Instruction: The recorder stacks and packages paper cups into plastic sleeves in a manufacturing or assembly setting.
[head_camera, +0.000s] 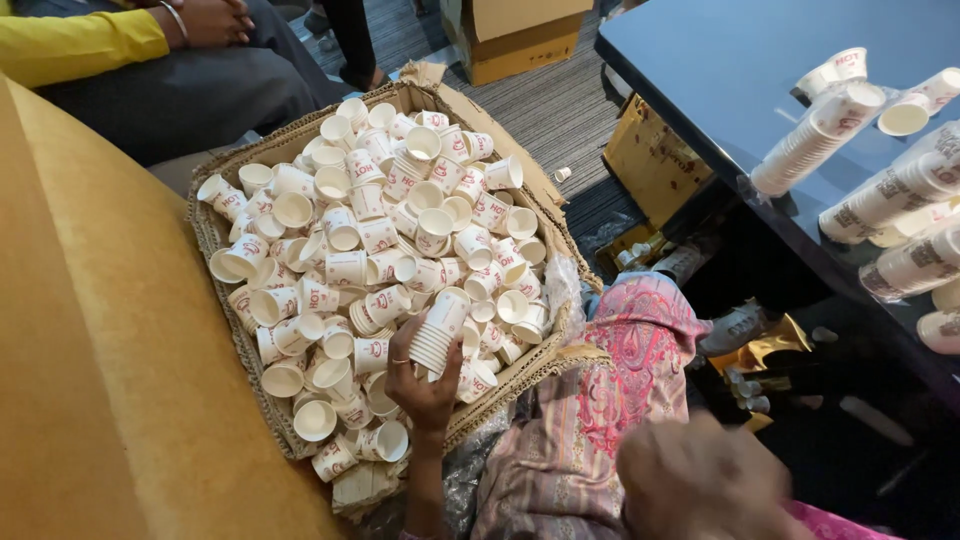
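Beside me on the left, the tan cushion runs along the cardboard box, which is heaped with small white paper cups, most printed in red and lying every way up. Beyond the box's far-left corner another person sits, a hand resting on a lap, yellow sleeve showing.

At the near edge of the box my left hand is clamped on a nested stack of cups. My fingers wrap its lower end, and the stack's long axis slants up and to the right, away from my wrist, its open mouth toward the box's middle. Loose cups lie touching it on every side, so the nearest singles are just left of my knuckles and just beyond the stack's top.

Right of the box my patterned pink clothing covers my lap. My right hand is low in the view, well apart from the box and badly blurred; I cannot tell whether it is apart or closed, and I see nothing in it. My left hand is the nearer by far.

Farther right, on the dark desk, several long stacks of cups lie on their sides near its right edge.
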